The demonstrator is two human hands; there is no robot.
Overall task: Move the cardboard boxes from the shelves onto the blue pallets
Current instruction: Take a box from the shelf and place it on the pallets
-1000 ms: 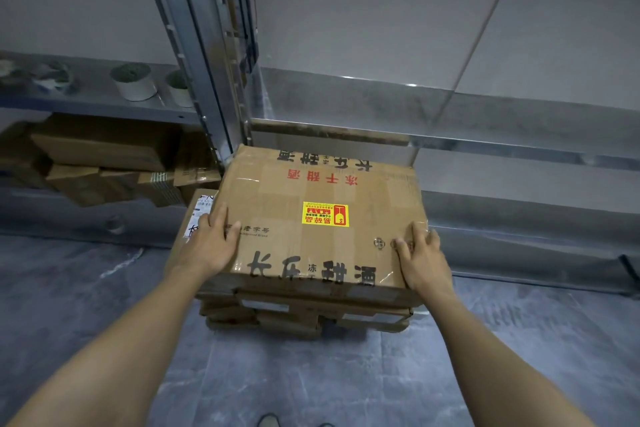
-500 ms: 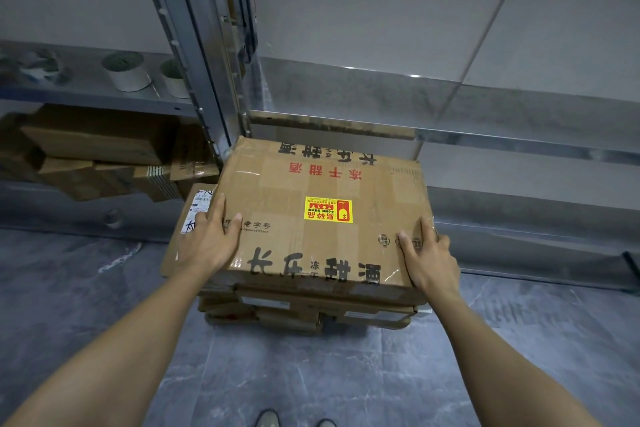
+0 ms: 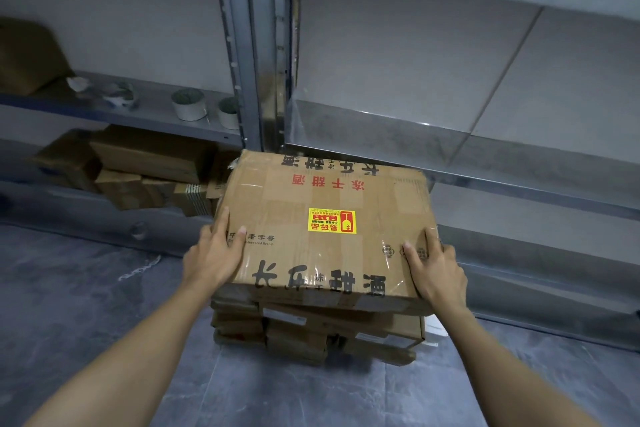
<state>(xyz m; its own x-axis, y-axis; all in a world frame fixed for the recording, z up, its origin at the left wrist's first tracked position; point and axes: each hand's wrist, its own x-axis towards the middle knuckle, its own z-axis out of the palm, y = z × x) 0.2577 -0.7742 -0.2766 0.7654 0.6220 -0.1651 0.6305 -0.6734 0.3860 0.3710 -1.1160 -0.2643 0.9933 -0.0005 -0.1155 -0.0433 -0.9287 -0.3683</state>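
A large flat cardboard box (image 3: 322,204) with a yellow and red sticker and printed black and red characters is in front of me, its far edge near the metal shelf (image 3: 485,163). My left hand (image 3: 213,255) grips its near left corner and my right hand (image 3: 434,270) grips its near right corner. Beneath it hangs a stack of smaller cardboard boxes (image 3: 311,333), carried along with the top box above the floor. No blue pallet is in view.
A steel shelf upright (image 3: 252,45) stands just behind the box. The left bay holds more cardboard boxes (image 3: 138,170) on the low level and tape rolls (image 3: 188,104) on the shelf above. Grey tiled floor (image 3: 86,288) lies below me.
The box and stack, still in both hands, have come up and slightly right, away from the low shelf. My view has tilted up, showing more of the shelving.
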